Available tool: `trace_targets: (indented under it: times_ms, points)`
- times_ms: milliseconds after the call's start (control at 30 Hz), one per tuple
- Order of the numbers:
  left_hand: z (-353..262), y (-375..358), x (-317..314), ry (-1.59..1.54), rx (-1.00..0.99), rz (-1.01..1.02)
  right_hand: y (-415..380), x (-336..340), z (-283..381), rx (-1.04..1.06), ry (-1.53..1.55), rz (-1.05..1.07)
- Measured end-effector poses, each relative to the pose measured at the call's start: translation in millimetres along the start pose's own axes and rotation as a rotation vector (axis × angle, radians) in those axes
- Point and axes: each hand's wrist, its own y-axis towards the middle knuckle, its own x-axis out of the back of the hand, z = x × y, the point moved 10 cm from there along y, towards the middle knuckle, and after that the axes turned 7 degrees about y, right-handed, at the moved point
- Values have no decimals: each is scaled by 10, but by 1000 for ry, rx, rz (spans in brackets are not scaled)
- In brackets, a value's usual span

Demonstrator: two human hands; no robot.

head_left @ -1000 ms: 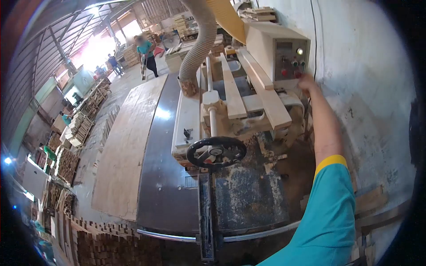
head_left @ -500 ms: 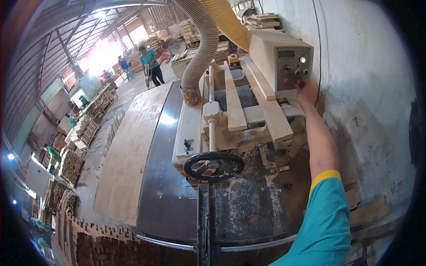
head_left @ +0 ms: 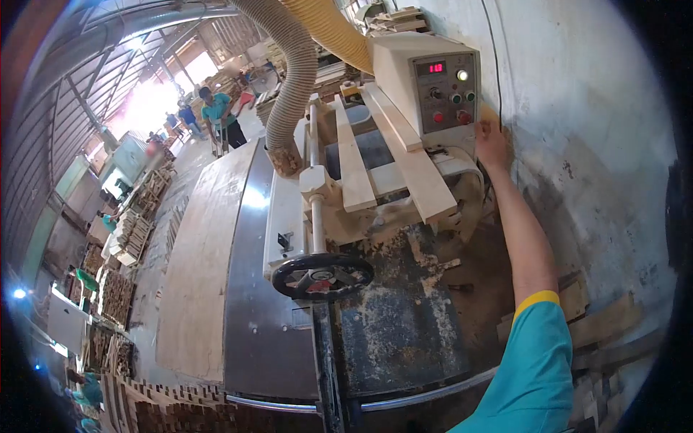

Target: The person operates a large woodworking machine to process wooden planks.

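Observation:
My right hand [head_left: 492, 144] is held out beside the lower right corner of the control panel [head_left: 446, 94], close to the red knob [head_left: 463, 116]. Its fingers are curled, and whether anything is between them is too small to tell. The panel's display [head_left: 435, 68] glows with red digits. Left of the panel, long pale boards [head_left: 411, 159] lie across the machine, with another board [head_left: 353, 166] beside them. A black handwheel [head_left: 323, 276] sits at the machine's front. My left hand is not in view.
A grey hose [head_left: 294, 79] and a yellow hose [head_left: 332, 32] rise from the machine. A wooden sheet [head_left: 195, 274] lies left of the dark table [head_left: 271, 325]. A person [head_left: 220, 119] stands beyond it. Wood stacks line the left, and a wall rises at the right.
The display, dark before, now shows red digits. My right hand has come off the red knob to just beside the panel. The view has shifted, moving the machine leftward.

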Motion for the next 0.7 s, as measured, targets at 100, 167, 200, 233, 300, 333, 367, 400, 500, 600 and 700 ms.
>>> trace_targets:
  times_ms: [100,167,200,233,300,333,367,400,500,600,700]
  points:
    - [49,73,-51,2,-1,31,59,-175,386,183,17,78]
    - [100,106,-50,-2,0,42,62,-340,588,258,19,131]
    - [132,108,-32,-2,2,46,74,-385,606,235,-51,94]
    - [167,107,-9,-4,5,49,66,-411,618,213,-119,59]
    - [235,100,53,-9,11,51,7,-463,679,231,-121,31]
    - [254,107,92,-12,11,51,-13,-474,717,248,-125,0]
    - [259,127,137,-15,10,50,-24,-509,737,251,-120,-3]
    - [264,144,191,-14,10,50,-65,-500,810,292,-219,-45]
    - [266,189,423,-4,12,46,-89,-492,817,249,-283,-28]
    - [270,216,610,6,18,44,-61,-531,798,220,-252,29]
    - [217,208,736,17,29,51,-42,-496,771,182,-266,76]
